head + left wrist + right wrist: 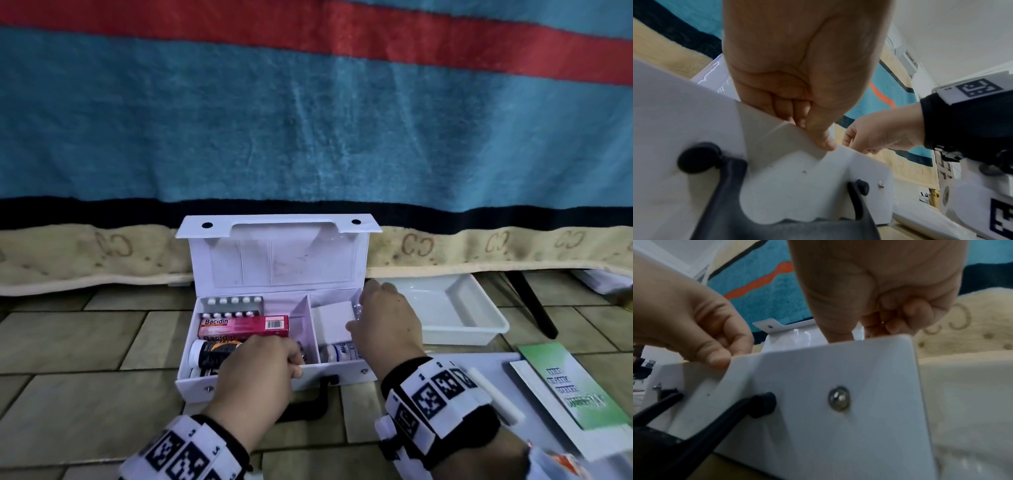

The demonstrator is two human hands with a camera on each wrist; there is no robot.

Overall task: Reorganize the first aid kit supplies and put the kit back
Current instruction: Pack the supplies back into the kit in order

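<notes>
White plastic first aid kit case (274,375), lid raised, on the tiled floor (85,342) against a striped blanket (308,120).

Left hand (255,368) pinches the case's front wall, thumb outside. Right hand (385,323), fingers curled, holds a small clear item inside the right compartment; item unidentifiable. The left compartment holds 2 blister strips (233,307), a pink Bacidin carton (244,325) and a dark bottle (214,353).

One open kit (274,377) holds two blister packs (233,301), one pink box (244,325) and three bottles (209,353). One tray (479,329) and two hands (255,373).
</notes>
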